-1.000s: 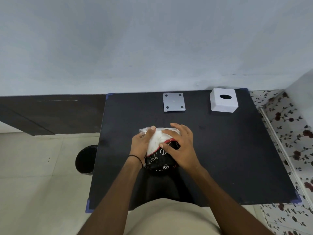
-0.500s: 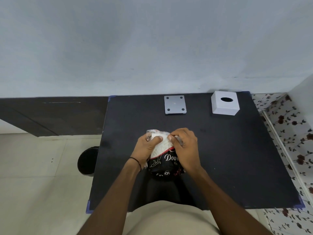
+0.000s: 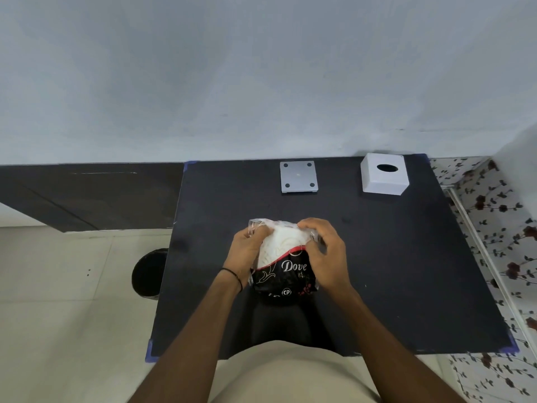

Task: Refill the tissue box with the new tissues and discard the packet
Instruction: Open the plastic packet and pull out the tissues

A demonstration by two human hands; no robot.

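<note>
A tissue packet, clear plastic at its far end and black with white lettering near me, rests at the middle of the black table. My left hand pinches the plastic at the packet's far left corner. My right hand grips the far right corner and side. White tissues show through the wrapper between my hands. The white tissue box cover, with an oval hole on top, stands at the far right of the table. Its grey base plate lies flat, separate, at the far middle.
A black waste bin stands on the tiled floor just left of the table. A dark counter runs along the wall to the left. Floral-patterned fabric borders the table's right edge.
My fingers have shifted from lying flat on top of the packet to pinching its far end at both corners, and my hands have drawn slightly apart, showing more of the white tissues.
</note>
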